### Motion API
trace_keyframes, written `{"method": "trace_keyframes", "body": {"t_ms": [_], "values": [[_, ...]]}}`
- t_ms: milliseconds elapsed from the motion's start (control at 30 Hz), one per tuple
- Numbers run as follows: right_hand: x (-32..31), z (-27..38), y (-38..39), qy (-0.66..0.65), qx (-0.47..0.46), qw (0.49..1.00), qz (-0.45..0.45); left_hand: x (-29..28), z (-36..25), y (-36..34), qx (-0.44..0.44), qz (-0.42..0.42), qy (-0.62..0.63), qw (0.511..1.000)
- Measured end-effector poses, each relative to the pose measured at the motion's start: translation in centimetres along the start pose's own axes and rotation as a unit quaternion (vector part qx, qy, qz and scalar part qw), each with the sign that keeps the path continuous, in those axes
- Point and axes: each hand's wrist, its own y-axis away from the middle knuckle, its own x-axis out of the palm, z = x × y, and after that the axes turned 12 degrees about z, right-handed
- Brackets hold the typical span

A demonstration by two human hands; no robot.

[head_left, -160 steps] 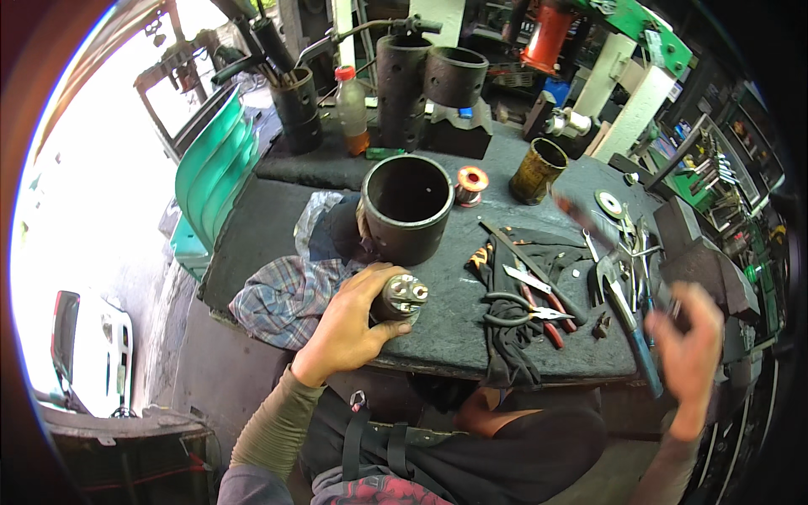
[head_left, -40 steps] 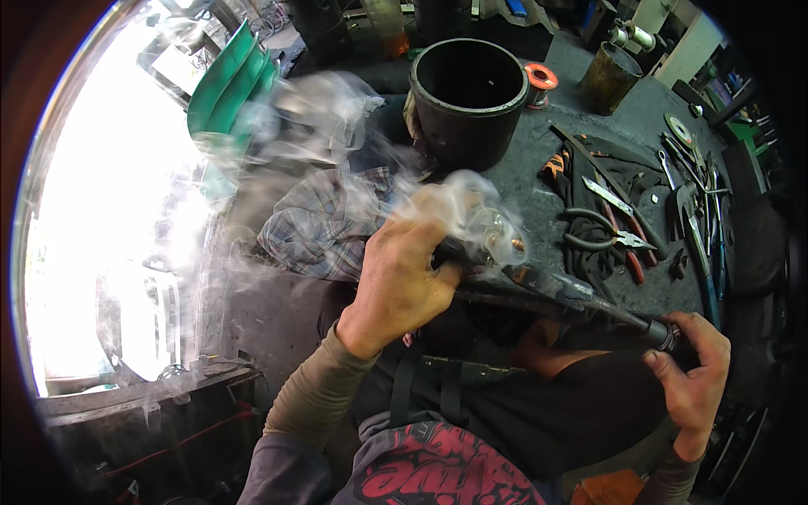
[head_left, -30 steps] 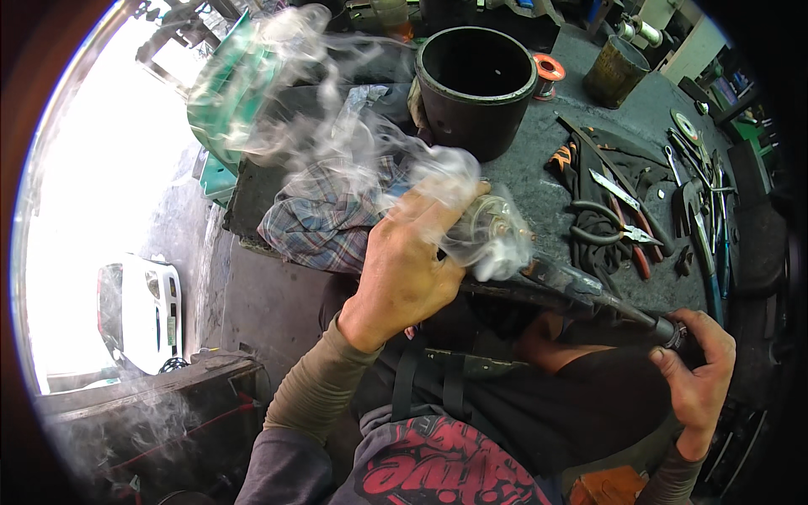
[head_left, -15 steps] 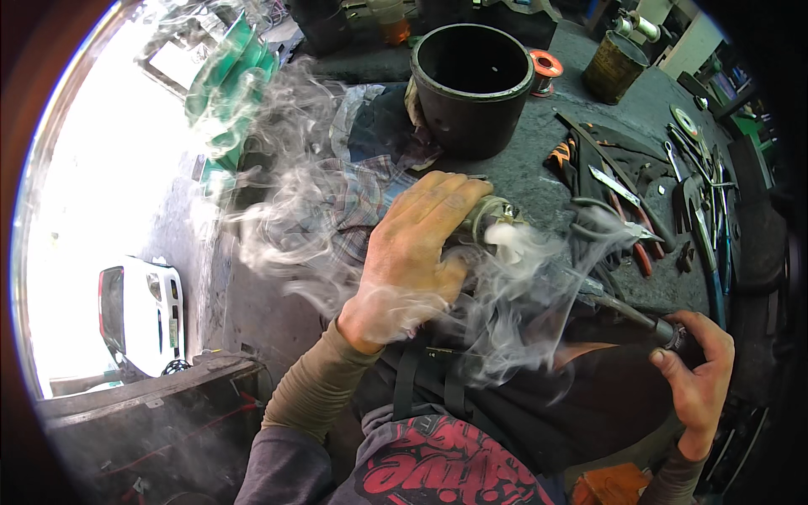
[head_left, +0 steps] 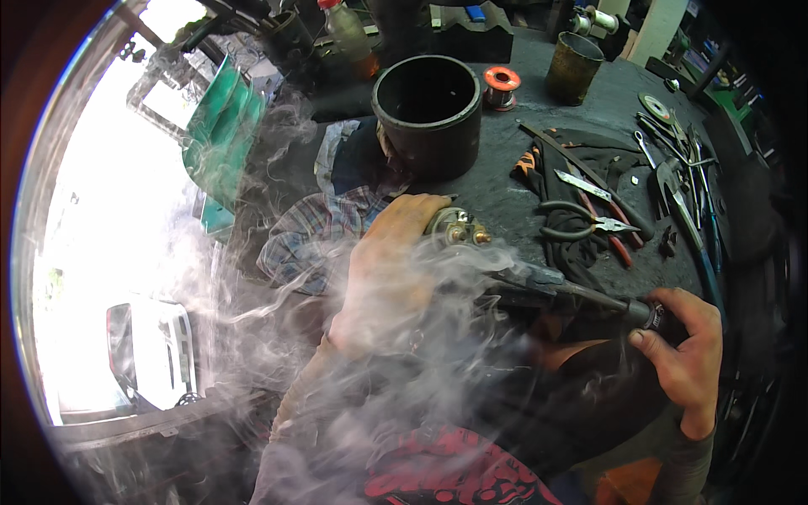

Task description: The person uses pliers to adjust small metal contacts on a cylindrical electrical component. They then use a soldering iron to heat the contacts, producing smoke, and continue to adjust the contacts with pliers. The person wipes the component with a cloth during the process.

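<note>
My left hand [head_left: 387, 257], blurred by smoke, is closed round a cylindrical metal part with brass studs [head_left: 459, 227] on its end face. At the right, my right hand [head_left: 686, 353] grips the dark handle of a large soldering iron [head_left: 593, 296]. The iron's thick head points left, toward the metal part, and sits a little below and right of it. Whether the two touch is hidden by smoke. White smoke [head_left: 454, 295] rises between my hands and drifts over my left forearm.
Beyond my left hand stand a black cylindrical pot [head_left: 429, 147], an orange spool of wire [head_left: 502, 87] and a rusty can [head_left: 575, 71]. A checked cloth [head_left: 307, 240] lies at the left. Pliers [head_left: 589, 225] and several other hand tools lie on the right of the dark bench [head_left: 505, 160].
The view has shifted, so the pot and tools sit further left. Smoke now spreads thickly over my left hand and forearm. The metal part's brass studs show more clearly. Both hands keep their holds.
</note>
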Motion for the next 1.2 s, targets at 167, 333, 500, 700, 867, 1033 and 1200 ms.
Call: {"method": "trace_keyframes", "body": {"t_ms": [167, 333, 500, 700, 867, 1033, 1200], "values": [[-0.7, -0.6, -0.3, 0.061, -0.071, 0.995, -0.018, -1.2, -0.3, -0.3, 0.037, 0.019, 0.136, 0.99], [-1.2, 0.3, -1.3, 0.029, -0.06, 0.998, 0.012, -0.4, 0.2, -0.1, -0.062, 0.031, 0.158, 0.985], [-1.0, -0.8, -1.9, 0.041, -0.115, 0.993, 0.003, -0.7, 0.3, -0.4, -0.095, 0.097, 0.246, 0.96], [-1.2, -1.0, -1.8, 0.03, -0.104, 0.994, 0.013, -0.2, 1.0, -0.1, -0.045, 0.031, 0.096, 0.994], [-0.7, -2.2, -1.9, 0.041, -0.126, 0.991, 0.0, -0.7, 0.5, -0.4, -0.018, 0.016, 0.029, 0.999], [-0.2, -1.9, -2.6, 0.017, -0.131, 0.991, -0.02, -1.9, 0.4, -0.6, 0.023, 0.029, 0.076, 0.996], [0.8, -2.2, -3.4, 0.016, -0.148, 0.989, -0.023, -3.1, 4.5, -0.6, 0.093, 0.034, 0.087, 0.991]]}}
